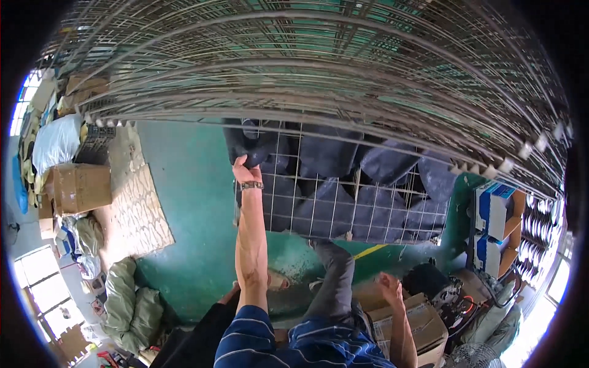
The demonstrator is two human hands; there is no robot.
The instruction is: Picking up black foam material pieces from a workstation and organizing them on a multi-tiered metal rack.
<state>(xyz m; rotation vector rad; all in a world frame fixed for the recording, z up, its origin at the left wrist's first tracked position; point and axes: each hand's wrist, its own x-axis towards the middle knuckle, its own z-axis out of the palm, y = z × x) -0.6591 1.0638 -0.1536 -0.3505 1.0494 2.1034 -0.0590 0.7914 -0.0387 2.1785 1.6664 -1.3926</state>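
Note:
My left hand [246, 167] reaches forward and is closed on the edge of a dark, flexible sheet-like piece [238, 142] at the near left corner of a wire rack [334, 235]. Several similar dark grey pieces [328, 156] lie spread over the rack's grid, side by side and partly overlapping. What they are made of I cannot make out. My right hand [391, 289] hangs back at the lower right, above a cardboard box [417, 325]. Its fingers are loosely bent and apart, and nothing shows in them.
Stacked wire racks [294, 64] tilt over the far side, their rods close above the laid pieces. Blue-and-white cartons [491, 227] stand at the right. On the left are a brown carton [80, 187], a patterned floor sheet [138, 214] and greenish sacks [132, 300].

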